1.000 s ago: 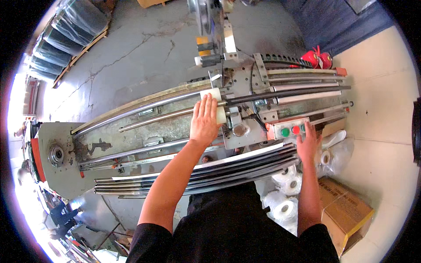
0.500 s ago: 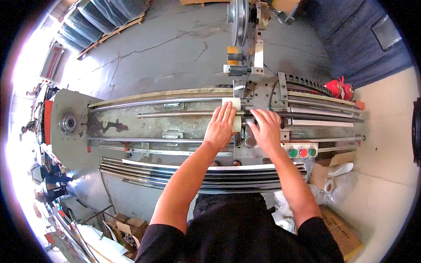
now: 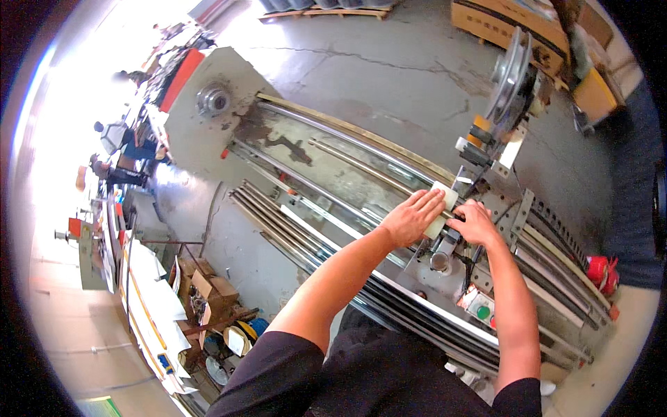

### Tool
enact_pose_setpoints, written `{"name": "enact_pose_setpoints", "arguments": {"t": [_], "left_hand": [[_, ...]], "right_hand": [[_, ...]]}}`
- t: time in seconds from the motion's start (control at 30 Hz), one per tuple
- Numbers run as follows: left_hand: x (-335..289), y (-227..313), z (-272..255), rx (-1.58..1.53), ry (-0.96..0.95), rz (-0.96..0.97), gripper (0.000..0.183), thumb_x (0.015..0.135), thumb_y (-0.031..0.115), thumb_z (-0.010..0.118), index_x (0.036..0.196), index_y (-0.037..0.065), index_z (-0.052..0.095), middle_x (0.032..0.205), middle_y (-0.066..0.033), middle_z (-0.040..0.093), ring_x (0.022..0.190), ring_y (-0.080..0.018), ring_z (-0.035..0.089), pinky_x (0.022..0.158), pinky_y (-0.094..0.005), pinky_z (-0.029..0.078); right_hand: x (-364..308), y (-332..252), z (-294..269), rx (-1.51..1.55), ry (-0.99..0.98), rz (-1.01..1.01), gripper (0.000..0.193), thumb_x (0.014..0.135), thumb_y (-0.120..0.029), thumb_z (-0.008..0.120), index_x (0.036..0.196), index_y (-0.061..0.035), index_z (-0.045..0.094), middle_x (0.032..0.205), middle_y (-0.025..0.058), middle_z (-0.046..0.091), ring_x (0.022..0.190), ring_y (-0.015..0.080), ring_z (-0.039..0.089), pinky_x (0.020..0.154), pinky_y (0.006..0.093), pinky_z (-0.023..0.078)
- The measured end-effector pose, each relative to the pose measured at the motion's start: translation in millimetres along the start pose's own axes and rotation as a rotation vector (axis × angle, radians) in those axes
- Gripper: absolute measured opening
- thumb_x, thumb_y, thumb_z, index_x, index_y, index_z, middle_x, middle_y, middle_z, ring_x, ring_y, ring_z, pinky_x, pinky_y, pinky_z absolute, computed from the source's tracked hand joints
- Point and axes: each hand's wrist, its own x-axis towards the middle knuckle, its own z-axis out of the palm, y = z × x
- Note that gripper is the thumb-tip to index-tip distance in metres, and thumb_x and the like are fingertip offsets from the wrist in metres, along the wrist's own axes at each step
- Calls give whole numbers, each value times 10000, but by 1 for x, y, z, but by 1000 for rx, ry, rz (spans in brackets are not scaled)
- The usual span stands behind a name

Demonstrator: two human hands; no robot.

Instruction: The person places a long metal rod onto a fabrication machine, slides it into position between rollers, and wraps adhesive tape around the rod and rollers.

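Note:
My left hand (image 3: 415, 218) lies with its fingers stretched out flat across a cream-white block (image 3: 445, 197) on the machine's carriage. A long steel rod (image 3: 368, 168) runs lengthwise above the machine bed to this block. Right beside it, my right hand (image 3: 475, 224) curls its thumb and fingers around a spot in line with the rod; what they grip is hidden. Below the hands a round metal knob (image 3: 439, 261) sits on the carriage plate (image 3: 422, 272).
A large pulley wheel (image 3: 511, 76) rises behind the carriage. A button box (image 3: 479, 306) is near my right forearm. Several metal tubes (image 3: 278, 221) lie along the machine's near side. Cardboard boxes (image 3: 208, 292) stand at lower left, a red fire extinguisher (image 3: 602, 274) at far right.
The view has turned, so the machine now slants down to the right. My right hand's fingers have closed in next to the block; my left hand still lies flat on it.

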Motion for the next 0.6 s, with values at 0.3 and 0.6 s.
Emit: {"name": "enact_pose_setpoints", "arguments": {"t": [0.3, 0.6], "left_hand": [[-75, -137, -28, -52, -16, 12, 1092, 726, 363, 894, 1617, -32, 401, 1750, -204, 333, 1644, -326, 287, 1354, -472, 228], [-158, -315, 0, -188, 47, -12, 899, 852, 227, 787, 1631, -13, 407, 1742, -226, 346, 1638, -359, 302, 1349, -500, 240]], "right_hand": [[65, -141, 7, 140, 60, 11, 602, 832, -493, 856, 1272, -88, 786, 1361, 149, 689, 1331, 358, 602, 1165, 531, 378], [27, -335, 154, 346, 825, 51, 456, 1009, -315, 724, 1370, -37, 711, 1336, 196, 717, 1280, 396, 632, 1156, 516, 434]]}}
